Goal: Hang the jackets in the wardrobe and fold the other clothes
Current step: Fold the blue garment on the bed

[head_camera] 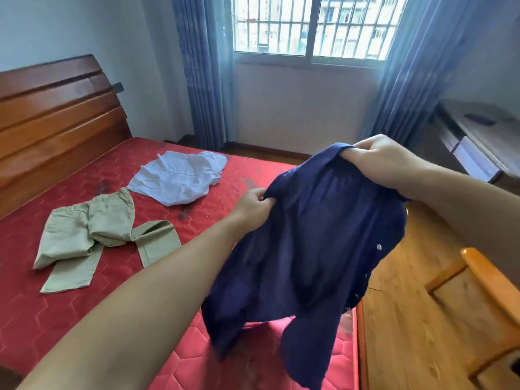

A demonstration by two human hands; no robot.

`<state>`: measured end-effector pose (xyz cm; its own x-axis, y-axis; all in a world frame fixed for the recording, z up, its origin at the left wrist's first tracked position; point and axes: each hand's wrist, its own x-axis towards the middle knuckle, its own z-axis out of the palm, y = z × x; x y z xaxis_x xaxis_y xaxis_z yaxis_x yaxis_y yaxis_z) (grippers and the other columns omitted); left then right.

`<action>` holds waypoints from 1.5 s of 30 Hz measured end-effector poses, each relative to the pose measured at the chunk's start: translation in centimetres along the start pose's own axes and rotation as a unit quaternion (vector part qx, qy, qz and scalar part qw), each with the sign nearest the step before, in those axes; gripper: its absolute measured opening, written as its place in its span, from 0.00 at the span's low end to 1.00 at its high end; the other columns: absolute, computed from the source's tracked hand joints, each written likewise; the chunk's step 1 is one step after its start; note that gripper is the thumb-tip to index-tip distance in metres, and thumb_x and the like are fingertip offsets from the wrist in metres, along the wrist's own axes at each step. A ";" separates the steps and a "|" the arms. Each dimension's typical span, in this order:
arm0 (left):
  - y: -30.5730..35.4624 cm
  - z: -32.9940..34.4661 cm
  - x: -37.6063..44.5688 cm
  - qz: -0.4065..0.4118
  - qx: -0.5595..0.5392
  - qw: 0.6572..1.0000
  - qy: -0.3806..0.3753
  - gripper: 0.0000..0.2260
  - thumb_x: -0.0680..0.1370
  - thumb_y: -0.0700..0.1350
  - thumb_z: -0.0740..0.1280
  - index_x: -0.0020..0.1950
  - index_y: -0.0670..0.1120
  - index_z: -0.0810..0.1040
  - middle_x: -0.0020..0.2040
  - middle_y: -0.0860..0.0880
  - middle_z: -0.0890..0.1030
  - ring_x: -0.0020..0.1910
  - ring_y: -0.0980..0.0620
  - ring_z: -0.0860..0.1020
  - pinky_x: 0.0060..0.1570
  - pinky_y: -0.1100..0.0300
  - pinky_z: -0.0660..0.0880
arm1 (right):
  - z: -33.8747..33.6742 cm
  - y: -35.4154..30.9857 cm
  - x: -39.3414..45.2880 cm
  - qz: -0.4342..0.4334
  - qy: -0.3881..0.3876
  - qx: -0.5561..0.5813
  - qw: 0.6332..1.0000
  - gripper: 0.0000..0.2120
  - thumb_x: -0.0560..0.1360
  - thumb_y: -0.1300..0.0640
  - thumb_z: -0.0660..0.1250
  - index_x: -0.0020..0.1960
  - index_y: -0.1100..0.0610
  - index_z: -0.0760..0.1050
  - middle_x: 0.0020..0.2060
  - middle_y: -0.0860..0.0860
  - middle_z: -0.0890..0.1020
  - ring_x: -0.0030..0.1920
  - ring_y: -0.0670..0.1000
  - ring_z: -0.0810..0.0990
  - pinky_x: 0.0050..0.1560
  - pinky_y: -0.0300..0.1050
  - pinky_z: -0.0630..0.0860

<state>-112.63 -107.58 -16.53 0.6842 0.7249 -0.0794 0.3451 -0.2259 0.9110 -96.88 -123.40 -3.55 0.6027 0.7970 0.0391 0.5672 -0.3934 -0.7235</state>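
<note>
Left hand [253, 205]: fingers curled tight, pinching a bunched edge of the navy jacket [312, 249] at its upper left. Right hand [377, 159]: fingers and thumb closed round the jacket's collar end, held higher and farther out than the left.

Navy jacket: suspended between the two hands, clear of the mattress [70, 319] along its top, fabric sagging below the fingers. Row of small pale snaps [378, 247] down the edge beneath the right hand. One sleeve hangs lowest, under the right hand; whether its cuff touches the mattress cannot be told.

Beyond the left fingers, on the mattress:
- Khaki trousers [92, 237], crumpled, legs splayed toward the viewer, well left of the left hand.
- White shirt [180, 178], loosely rumpled, just past the trousers, left of and beyond the left hand. The two garments lie near each other, apparently apart.

Mattress: red, quilted in a hexagon pattern, with dark marks near the shirt.

Farther out:
- Wooden headboard [56, 114], far left.
- Barred window [309, 23] with blue curtains [202, 74] either side, beyond both hands.
- Desk [478, 136], beyond the right hand, a dark flat item on top, unidentifiable.
- Wooden chair [484, 299], below the right forearm, on a wooden floor [399, 319].
</note>
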 end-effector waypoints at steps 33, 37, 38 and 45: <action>-14.6 -4.0 -3.1 -0.164 0.457 0.739 -0.467 0.09 0.73 0.38 0.72 0.38 0.52 0.78 0.29 0.55 0.77 0.27 0.57 0.75 0.29 0.67 0.71 | 13.0 20.5 -8.3 0.044 -0.468 -0.362 0.805 0.02 0.69 0.56 0.66 0.37 0.53 0.75 0.32 0.49 0.76 0.33 0.48 0.72 0.30 0.38 0.68; -19.8 -1.1 -4.7 -0.212 0.522 0.630 -0.535 0.08 0.75 0.41 0.65 0.52 0.43 0.80 0.43 0.44 0.82 0.38 0.47 0.76 0.41 0.59 0.77 | 18.9 23.9 -12.2 0.086 -0.523 -0.398 0.749 0.08 0.70 0.58 0.63 0.33 0.54 0.70 0.29 0.50 0.73 0.37 0.53 0.73 0.39 0.44 0.70; -20.4 -0.6 -5.1 -0.214 0.531 0.621 -0.536 0.09 0.76 0.41 0.64 0.53 0.42 0.79 0.42 0.44 0.81 0.36 0.47 0.76 0.36 0.62 0.75 | 20.1 24.4 -12.8 0.084 -0.518 -0.437 0.731 0.06 0.72 0.59 0.62 0.37 0.53 0.74 0.35 0.49 0.77 0.43 0.55 0.76 0.46 0.45 0.71; -23.2 0.8 -2.2 -0.173 0.449 0.840 -0.249 0.19 0.72 0.36 0.57 0.55 0.52 0.80 0.59 0.49 0.80 0.58 0.44 0.78 0.55 0.54 0.75 | 24.4 24.5 -8.2 0.198 -0.350 -0.421 0.813 0.15 0.77 0.59 0.60 0.62 0.55 0.76 0.60 0.54 0.79 0.61 0.56 0.78 0.54 0.49 0.74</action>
<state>-121.60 -104.43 -37.84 0.5501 0.5368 -0.6397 0.7714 -0.6200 0.1431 -101.64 -128.32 -38.40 0.5318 0.4820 -0.6963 0.7671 -0.6225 0.1550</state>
